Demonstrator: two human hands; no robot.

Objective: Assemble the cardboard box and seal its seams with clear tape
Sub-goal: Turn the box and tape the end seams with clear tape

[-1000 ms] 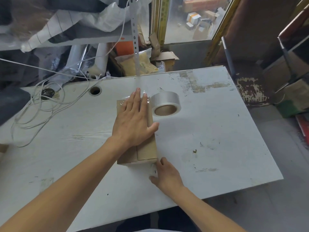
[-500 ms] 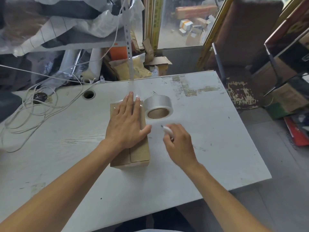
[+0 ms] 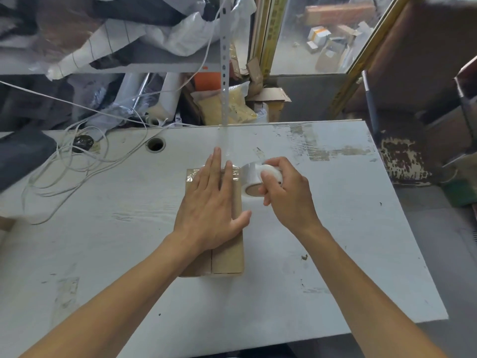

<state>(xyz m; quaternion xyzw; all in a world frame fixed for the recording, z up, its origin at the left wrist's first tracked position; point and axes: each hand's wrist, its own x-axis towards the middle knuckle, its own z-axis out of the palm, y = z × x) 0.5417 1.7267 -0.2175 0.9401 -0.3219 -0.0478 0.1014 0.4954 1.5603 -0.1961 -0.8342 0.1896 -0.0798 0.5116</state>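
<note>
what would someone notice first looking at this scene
The left hand pressed flat on the box at the middle of the white table. Just right of it, the right hand grips a small white tool over the tape roll. Loose white cables sprawl at far left.

A long brown cardboard box (image 3: 227, 257) lies flat on the scuffed white table (image 3: 348, 241). The left hand (image 3: 210, 210) presses flat on its top, fingers straight. The right hand (image 3: 289, 196) grips a small white object (image 3: 271, 173) over the clear tape roll (image 3: 251, 180) just beside the box.
</note>
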